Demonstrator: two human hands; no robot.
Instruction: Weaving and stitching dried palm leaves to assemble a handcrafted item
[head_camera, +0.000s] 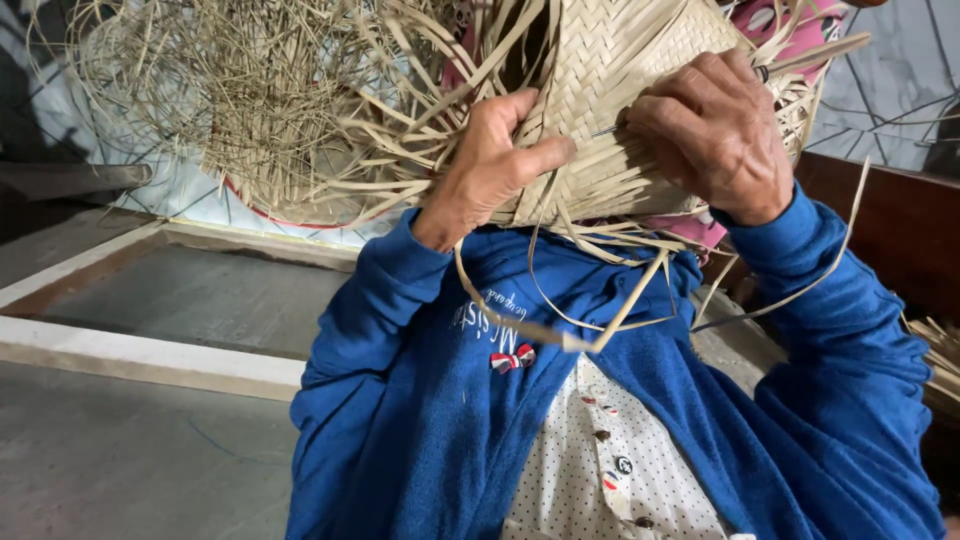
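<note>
We are looking at a woven piece of flat, dry plant strips, pale straw in colour, matt and slightly fibrous, plaited tight in a diagonal pattern. Its loose strips are fraying outward, thin, stiff and papery, some curling. A thin metal needle is glinting dully against the weave beside the right hand. The left hand is pressing on the rough plaiting. We are seeing a blue sweater of soft, matt knitted cloth over a white dotted cloth shirt with small glossy buttons. The floor is showing as grey, matt, rough cement, edged with a pale, smooth border.
</note>
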